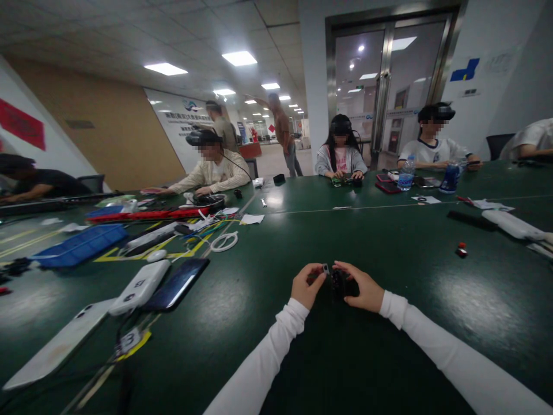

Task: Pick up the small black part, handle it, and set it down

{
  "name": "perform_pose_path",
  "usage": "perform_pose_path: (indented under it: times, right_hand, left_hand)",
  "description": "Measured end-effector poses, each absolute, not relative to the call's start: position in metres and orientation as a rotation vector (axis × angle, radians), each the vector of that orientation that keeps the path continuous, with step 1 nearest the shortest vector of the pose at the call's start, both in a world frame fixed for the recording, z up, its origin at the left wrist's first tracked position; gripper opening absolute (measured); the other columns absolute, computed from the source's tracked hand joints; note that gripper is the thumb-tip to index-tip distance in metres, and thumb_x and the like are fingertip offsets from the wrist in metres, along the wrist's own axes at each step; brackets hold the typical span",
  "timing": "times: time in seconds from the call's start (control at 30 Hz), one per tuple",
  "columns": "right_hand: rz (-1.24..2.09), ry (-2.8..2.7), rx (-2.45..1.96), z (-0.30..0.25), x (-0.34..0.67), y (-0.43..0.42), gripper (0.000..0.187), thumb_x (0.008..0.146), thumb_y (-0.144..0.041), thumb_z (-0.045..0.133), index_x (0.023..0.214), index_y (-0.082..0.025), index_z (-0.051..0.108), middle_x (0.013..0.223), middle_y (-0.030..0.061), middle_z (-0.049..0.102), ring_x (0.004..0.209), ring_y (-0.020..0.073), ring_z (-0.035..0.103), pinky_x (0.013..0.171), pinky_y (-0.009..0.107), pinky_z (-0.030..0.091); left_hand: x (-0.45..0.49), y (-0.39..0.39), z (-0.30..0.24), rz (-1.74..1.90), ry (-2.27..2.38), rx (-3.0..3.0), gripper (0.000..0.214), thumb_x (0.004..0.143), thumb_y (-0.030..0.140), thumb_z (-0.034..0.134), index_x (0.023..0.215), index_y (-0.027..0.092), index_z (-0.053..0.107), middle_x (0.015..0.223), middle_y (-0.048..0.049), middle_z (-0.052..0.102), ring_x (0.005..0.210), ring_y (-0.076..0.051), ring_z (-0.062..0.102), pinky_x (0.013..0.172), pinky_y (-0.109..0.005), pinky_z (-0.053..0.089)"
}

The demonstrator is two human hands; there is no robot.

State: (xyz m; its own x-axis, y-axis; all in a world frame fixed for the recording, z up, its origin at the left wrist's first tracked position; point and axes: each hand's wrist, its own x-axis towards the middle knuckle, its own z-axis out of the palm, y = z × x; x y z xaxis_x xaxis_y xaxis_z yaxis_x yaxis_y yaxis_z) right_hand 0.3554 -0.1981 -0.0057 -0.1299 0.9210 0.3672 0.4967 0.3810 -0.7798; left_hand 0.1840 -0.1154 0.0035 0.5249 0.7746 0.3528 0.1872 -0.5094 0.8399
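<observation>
Both my hands meet over the dark green table [302, 230], wrists in white sleeves. My left hand [307, 285] is closed in a pinch on a tiny grey piece [325, 268] at its fingertips. My right hand [360, 286] is curled around a small black object [339, 283] that rests on or just above the tabletop. The two hands hold these parts together; what the black object is I cannot make out.
To my left lie a black phone [177, 283], a white power bank [139, 287], a white phone [56, 346], cables and a blue tray [80, 245]. A small red part [462, 249] lies at right. Other people sit around the far table edge.
</observation>
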Motion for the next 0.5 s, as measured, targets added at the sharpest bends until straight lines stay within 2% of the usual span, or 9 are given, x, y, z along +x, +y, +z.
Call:
perform_pose_path:
  times: [0.5]
  right_hand:
    - [0.63,-1.797,-1.273,-0.005,0.356,-0.198,0.08,0.057,-0.012,0.058,0.126,-0.022,0.021,0.121,0.0087,0.041,0.11,0.0223,0.04,0.09,0.041,0.034]
  left_hand:
    - [0.185,-0.126,0.015,0.864,0.695,2.091,0.021,0.074,0.027,0.047,0.09,0.017,0.054,0.086,-0.0032,0.057,0.081,-0.014,0.052,0.069,-0.028,0.042]
